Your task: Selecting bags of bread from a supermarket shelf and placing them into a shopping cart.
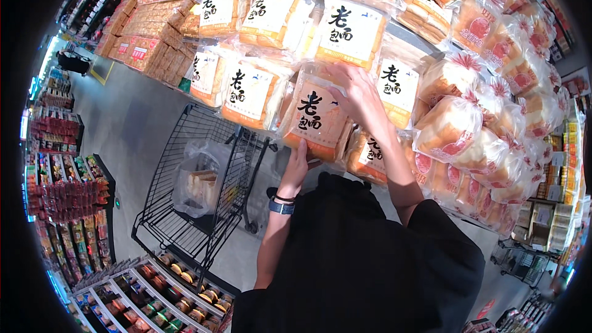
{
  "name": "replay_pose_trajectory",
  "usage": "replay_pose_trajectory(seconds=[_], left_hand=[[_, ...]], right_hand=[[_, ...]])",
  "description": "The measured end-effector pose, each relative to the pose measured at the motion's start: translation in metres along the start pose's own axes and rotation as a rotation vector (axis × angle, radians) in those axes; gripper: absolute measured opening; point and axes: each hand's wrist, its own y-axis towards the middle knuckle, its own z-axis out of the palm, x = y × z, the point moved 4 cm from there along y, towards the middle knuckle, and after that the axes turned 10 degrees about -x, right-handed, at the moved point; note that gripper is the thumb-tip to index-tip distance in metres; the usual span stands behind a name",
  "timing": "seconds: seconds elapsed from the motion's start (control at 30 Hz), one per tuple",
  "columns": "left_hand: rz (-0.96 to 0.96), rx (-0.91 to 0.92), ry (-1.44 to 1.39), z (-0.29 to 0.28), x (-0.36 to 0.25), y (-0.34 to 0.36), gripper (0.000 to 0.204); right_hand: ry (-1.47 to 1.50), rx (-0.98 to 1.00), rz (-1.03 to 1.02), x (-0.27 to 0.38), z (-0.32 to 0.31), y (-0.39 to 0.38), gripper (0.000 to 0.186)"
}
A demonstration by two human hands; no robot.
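Observation:
A clear-wrapped pack of sliced bread with black lettering on its label is between my hands, at the front edge of the stacked bread display. My left hand grips it from below, thumb on its front. My right hand reaches over the upper part of the same pack, fingers curved onto it. Similar packs lie around it in rows. To the right are piled loaves in clear bags with red print and gathered tops.
A black wire shopping cart at left holds a plastic bag with bread. Brown snack packs sit at upper left. Shelves of goods line the far left, and low shelving is at lower left. A distant person stands in the aisle.

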Motion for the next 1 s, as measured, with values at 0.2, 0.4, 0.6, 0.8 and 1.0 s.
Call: replay_pose_trajectory(seconds=[0.2,0.4,0.6,0.8,1.0], left_hand=[[0.079,-0.09,0.056,-0.02,0.004,-0.007,0.051],[0.144,-0.225,-0.066,-0.006,0.002,-0.009,0.049],[0.0,-0.137,-0.206,-0.015,0.011,-0.009,0.039],[0.089,-0.132,-0.247,-0.018,0.016,-0.01,0.044],[0.02,-0.109,-0.191,-0.018,0.008,-0.007,0.052]], right_hand=[[0.039,-0.035,0.048,0.007,0.004,-0.009,0.04],[0.094,-0.12,0.001,0.014,0.002,-0.009,0.04],[0.1,-0.184,-0.037,0.009,0.006,-0.011,0.037],[0.114,-0.205,-0.052,0.005,0.009,-0.012,0.039],[0.137,-0.189,-0.045,0.001,0.014,-0.009,0.038]])
